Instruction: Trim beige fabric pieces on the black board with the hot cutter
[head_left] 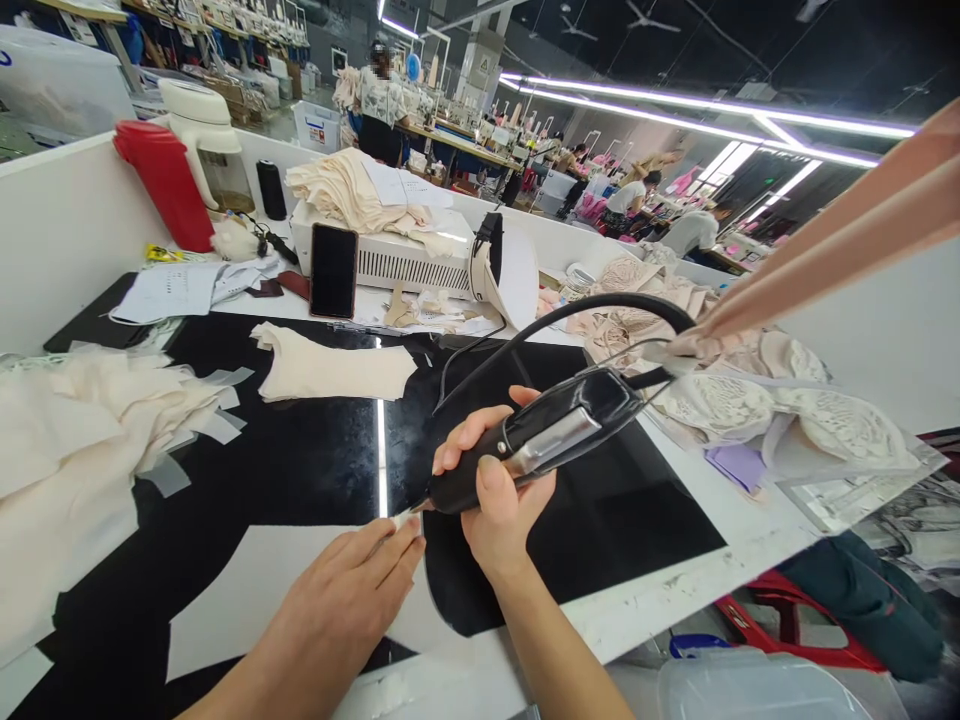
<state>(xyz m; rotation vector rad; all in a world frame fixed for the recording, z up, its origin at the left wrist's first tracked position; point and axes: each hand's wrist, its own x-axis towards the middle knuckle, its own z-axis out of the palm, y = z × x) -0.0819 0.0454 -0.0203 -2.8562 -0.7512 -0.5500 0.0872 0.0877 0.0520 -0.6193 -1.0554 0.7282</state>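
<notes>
A long garment workshop runs back under strip lights, other people bent at benches far behind, and in front lies a glossy black worktop [300, 470] set into a white table. The right hand [499, 500] is wrapped firmly around a black corded hand tool [540, 440], its tip angled down to the left, while the left hand [352, 590] lies almost flat, fingers pressing a white fabric piece [255, 590] to the worktop just beside that tip. The tip appears to meet only the upper corner of the piece, though the contact point is small and hard to read, so I judge the pass along this piece as barely begun. One folded cream piece [330, 368] lies further back and a cream fabric heap [82, 440] with loose offcuts sits at the left, while lace pieces [750, 400] are piled at the right.
</notes>
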